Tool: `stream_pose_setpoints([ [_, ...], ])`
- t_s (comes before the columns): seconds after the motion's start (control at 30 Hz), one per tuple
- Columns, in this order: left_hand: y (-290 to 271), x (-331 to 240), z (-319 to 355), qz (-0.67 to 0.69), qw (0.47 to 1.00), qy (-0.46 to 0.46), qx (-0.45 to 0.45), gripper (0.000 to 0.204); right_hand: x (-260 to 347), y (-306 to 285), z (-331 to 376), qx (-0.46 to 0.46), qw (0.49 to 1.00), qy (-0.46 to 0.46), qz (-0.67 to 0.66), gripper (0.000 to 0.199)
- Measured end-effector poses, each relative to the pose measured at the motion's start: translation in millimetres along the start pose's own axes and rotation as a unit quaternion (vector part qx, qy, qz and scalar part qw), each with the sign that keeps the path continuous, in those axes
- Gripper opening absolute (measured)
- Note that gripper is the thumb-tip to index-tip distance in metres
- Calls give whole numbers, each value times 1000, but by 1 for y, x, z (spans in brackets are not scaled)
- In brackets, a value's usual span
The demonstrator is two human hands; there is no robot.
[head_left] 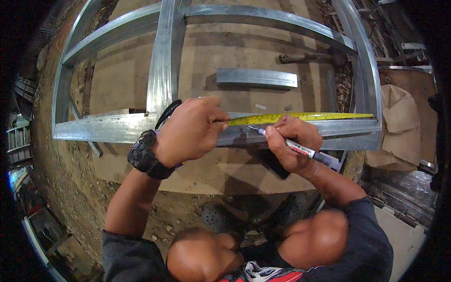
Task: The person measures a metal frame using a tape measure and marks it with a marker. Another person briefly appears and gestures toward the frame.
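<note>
The person's left hand covers the left end of the yellow tape measure, so I can't see its case. The right hand hides part of the marker behind its tip. A dark object below the near rail is too shadowed to name. The metal frame runs out of view at the far side.

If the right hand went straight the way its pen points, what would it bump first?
Probably the tape, with the left hand just beyond; depth is unclear, so the pen might pass above it.
</note>
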State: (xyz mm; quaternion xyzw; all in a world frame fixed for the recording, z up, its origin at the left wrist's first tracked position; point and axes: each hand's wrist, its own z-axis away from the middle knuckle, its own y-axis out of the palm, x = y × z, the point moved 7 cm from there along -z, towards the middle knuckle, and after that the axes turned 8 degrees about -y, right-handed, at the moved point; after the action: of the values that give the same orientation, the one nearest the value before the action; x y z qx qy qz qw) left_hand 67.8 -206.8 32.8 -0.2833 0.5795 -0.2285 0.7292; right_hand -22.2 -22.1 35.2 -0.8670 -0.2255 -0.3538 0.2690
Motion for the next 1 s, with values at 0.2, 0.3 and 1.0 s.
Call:
stream_pose_setpoints([
  [0.2, 2, 3, -1, 5, 1000, -9, 9, 16, 1, 4, 0, 26, 999, -13, 31, 24],
  [0.3, 2, 2, -1, 9, 1000, -9, 9, 16, -1, 5, 1, 30, 999, -11, 38, 24],
  [1.0, 2, 2, -1, -6, 1000, -2, 4, 15, -2, 7, 2, 81, 996, 0, 34, 18],
])
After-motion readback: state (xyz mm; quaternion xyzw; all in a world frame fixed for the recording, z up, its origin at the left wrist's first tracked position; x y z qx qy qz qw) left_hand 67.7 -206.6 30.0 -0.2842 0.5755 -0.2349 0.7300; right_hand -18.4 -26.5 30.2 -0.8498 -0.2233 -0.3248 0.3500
